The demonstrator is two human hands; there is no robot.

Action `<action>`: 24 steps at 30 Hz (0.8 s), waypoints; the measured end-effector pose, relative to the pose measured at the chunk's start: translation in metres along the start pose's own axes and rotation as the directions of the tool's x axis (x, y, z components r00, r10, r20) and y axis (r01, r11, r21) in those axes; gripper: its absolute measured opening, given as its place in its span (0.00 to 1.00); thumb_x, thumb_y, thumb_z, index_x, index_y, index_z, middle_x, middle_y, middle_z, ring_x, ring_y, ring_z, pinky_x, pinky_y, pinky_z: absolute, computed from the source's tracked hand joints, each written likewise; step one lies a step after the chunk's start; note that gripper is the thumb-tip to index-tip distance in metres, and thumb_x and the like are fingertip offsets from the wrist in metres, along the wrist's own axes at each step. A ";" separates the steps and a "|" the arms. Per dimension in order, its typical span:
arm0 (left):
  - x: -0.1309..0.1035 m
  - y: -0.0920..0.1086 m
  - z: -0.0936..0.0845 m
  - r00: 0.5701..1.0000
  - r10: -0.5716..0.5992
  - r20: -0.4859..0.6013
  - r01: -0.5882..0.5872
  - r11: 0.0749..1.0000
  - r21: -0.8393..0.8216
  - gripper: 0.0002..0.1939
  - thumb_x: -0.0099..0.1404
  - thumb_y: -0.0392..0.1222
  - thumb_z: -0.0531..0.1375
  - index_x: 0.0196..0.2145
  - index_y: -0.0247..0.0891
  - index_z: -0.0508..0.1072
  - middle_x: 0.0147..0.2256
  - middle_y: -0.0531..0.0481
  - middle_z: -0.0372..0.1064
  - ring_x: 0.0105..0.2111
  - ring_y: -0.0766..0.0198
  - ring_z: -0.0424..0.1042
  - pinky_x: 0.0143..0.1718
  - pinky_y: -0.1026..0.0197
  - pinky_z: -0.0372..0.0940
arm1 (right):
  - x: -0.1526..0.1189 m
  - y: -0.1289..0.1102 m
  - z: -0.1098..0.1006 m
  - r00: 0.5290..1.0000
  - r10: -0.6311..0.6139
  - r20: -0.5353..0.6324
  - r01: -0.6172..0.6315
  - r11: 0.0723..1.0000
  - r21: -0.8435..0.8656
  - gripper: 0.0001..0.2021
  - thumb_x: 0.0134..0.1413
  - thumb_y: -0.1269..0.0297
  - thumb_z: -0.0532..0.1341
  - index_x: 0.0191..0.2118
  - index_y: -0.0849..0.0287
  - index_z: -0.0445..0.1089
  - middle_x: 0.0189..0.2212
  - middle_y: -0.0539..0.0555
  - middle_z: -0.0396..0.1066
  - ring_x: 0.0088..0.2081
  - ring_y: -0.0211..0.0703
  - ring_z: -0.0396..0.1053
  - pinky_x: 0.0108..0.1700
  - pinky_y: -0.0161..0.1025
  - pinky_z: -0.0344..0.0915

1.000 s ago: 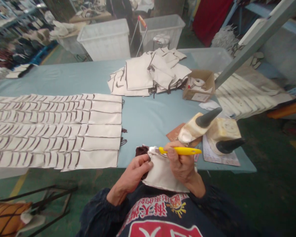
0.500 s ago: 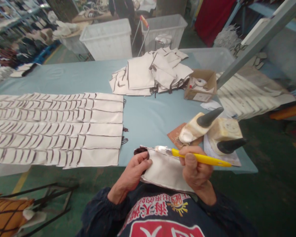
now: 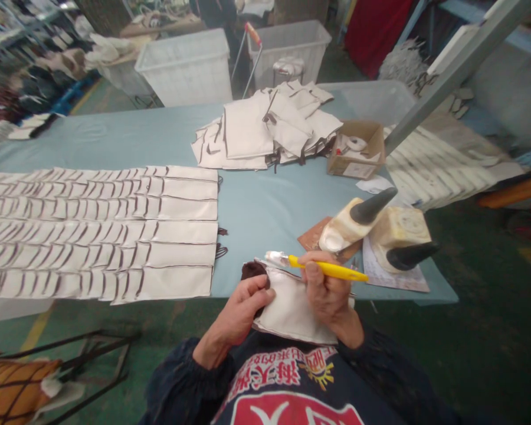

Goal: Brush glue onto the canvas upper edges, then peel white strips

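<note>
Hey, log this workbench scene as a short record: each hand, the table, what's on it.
Left hand: grips a pale piece at its left end, by a dark brown part
Right hand: holds a yellow-handled tool, white at its tip
Table: blue-covered
Table, left: overlapping rows of dark-edged pale pieces
Table, far side: loose pile of similar pieces, beside a cardboard box
Table, right: two pale containers with black cones

White rectangular plastic bin far beyond the left hand, dark-red cloth far beyond the right hand
</note>
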State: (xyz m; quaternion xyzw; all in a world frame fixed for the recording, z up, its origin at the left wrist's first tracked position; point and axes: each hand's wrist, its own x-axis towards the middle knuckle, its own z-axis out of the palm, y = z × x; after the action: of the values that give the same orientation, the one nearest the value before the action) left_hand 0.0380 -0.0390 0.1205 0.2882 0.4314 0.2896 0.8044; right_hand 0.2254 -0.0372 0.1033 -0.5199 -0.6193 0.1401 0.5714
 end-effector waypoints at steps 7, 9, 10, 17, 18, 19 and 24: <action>0.002 0.005 0.000 0.999 -0.007 -0.046 0.003 0.996 -0.087 0.15 0.53 0.45 0.73 0.35 0.34 0.81 0.23 0.53 0.74 0.23 0.69 0.70 0.26 0.69 0.63 | 0.003 0.013 0.014 0.991 0.063 0.118 -0.051 0.994 -0.101 0.11 0.72 0.61 0.54 0.43 0.56 0.73 0.33 0.53 0.78 0.32 0.42 0.75 0.36 0.38 0.70; 0.005 0.008 0.000 0.998 -0.025 -0.059 0.019 0.995 -0.102 0.13 0.52 0.44 0.74 0.32 0.34 0.80 0.23 0.53 0.73 0.22 0.70 0.68 0.25 0.70 0.61 | 0.003 0.013 0.019 0.984 0.087 0.154 -0.069 0.991 -0.116 0.12 0.73 0.60 0.53 0.42 0.57 0.73 0.33 0.53 0.78 0.33 0.43 0.75 0.35 0.38 0.69; 0.007 0.009 0.000 0.997 -0.036 -0.067 0.029 0.994 -0.109 0.13 0.51 0.44 0.74 0.31 0.34 0.80 0.23 0.53 0.74 0.22 0.71 0.68 0.24 0.70 0.60 | 0.003 0.014 0.021 0.980 0.102 0.168 -0.082 0.989 -0.124 0.13 0.73 0.60 0.53 0.41 0.57 0.73 0.32 0.54 0.78 0.33 0.43 0.75 0.35 0.38 0.68; 0.011 0.002 -0.024 0.996 0.053 -0.068 -0.052 0.998 0.022 0.27 0.64 0.64 0.64 0.43 0.35 0.84 0.32 0.46 0.79 0.31 0.64 0.70 0.36 0.63 0.64 | 0.013 0.040 0.020 0.990 0.122 0.067 -0.107 0.975 -0.193 0.16 0.73 0.56 0.52 0.39 0.57 0.73 0.31 0.54 0.77 0.35 0.46 0.74 0.39 0.40 0.69; 0.010 -0.001 -0.028 0.994 0.075 -0.078 -0.066 0.992 0.107 0.29 0.65 0.65 0.61 0.44 0.35 0.84 0.32 0.46 0.79 0.31 0.63 0.70 0.36 0.62 0.64 | 0.015 0.045 0.018 0.991 0.126 0.047 -0.113 0.972 -0.206 0.16 0.73 0.56 0.52 0.39 0.57 0.73 0.32 0.55 0.77 0.35 0.46 0.75 0.39 0.41 0.69; 0.008 -0.004 -0.032 0.992 0.096 -0.080 -0.079 0.978 0.194 0.29 0.66 0.66 0.61 0.44 0.35 0.84 0.32 0.46 0.78 0.32 0.61 0.70 0.37 0.61 0.63 | 0.017 0.049 0.017 0.990 0.134 0.037 -0.123 0.968 -0.217 0.17 0.73 0.56 0.52 0.39 0.58 0.73 0.32 0.55 0.77 0.35 0.47 0.75 0.40 0.41 0.69; 0.001 -0.014 -0.038 0.995 0.071 0.072 -0.091 0.943 0.321 0.21 0.62 0.58 0.68 0.40 0.35 0.81 0.35 0.48 0.76 0.36 0.60 0.68 0.40 0.60 0.63 | 0.017 0.066 0.021 0.987 0.155 0.034 -0.143 0.963 -0.230 0.18 0.72 0.56 0.52 0.41 0.61 0.75 0.32 0.57 0.78 0.34 0.47 0.75 0.38 0.40 0.69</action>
State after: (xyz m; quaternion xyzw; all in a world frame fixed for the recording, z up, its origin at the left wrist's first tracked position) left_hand 0.0091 -0.0394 0.0928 0.4422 0.4367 0.2390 0.7461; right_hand 0.2422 0.0131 0.0559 -0.6231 -0.6050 0.1242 0.4798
